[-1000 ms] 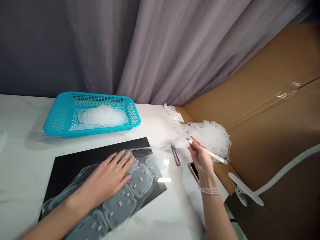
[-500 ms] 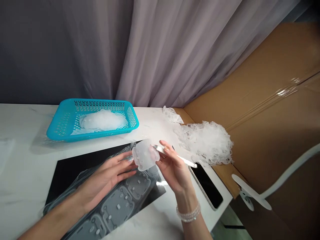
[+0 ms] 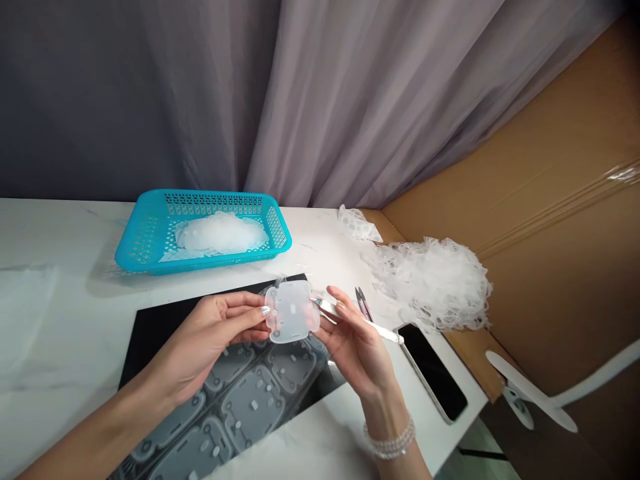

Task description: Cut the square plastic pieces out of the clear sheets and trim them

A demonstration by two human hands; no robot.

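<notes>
A small translucent silicone-like piece [image 3: 293,310] with scalloped edges, small holes and slots is held up between my two hands. My left hand [image 3: 227,327] pinches its left edge between thumb and fingers. My right hand [image 3: 357,340] grips a slim white pen-like tool [image 3: 383,331] with a metallic tip; its exact kind is unclear. The tip is close to the piece's right edge, and my right fingertips touch that edge. Below lies a translucent sheet [image 3: 254,403] of similar moulded shapes, on a black mat [image 3: 155,327].
A blue perforated basket [image 3: 205,268] at the back holds a pile of thin translucent pieces [image 3: 220,233]. Toward the right are a heap of stringy white scraps [image 3: 433,283], small snips [image 3: 363,303] and a phone [image 3: 434,373]. A cardboard wall [image 3: 565,167] and white lamp arm [image 3: 600,377] border the right side.
My left hand, earlier spread beside the piece, has closed on its left edge. The piece now faces me more squarely. The whole view has shifted, with things appearing farther right.
</notes>
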